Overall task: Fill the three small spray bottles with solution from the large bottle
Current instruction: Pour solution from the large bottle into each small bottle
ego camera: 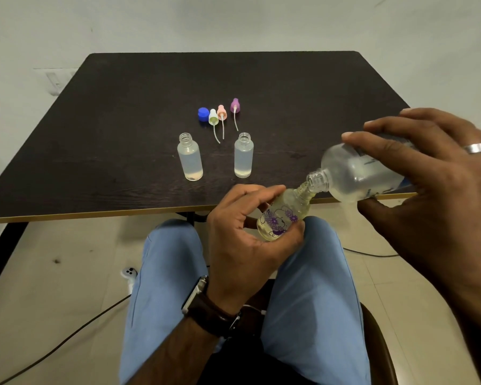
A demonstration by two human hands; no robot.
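My right hand [439, 173] grips the large clear bottle [356, 173], tipped sideways with its open mouth down-left. That mouth touches the neck of a small bottle with purple flower print [279, 218], which my left hand [245, 240] holds tilted just off the table's front edge, above my lap. Yellowish liquid shows inside it. Two more small uncapped bottles [190, 157] [243, 155] stand upright on the dark table [122, 120], each holding liquid. Behind them lie three spray tops: green-white [213, 118], pink [221, 113], purple [235, 106], and a blue cap [203, 114].
The table's front edge [95, 215] runs just beyond my knees [172, 273]. A white controller [129, 272] and black cables [67, 337] lie on the tiled floor. A chair edge [378, 329] shows at lower right. A pale wall stands behind the table.
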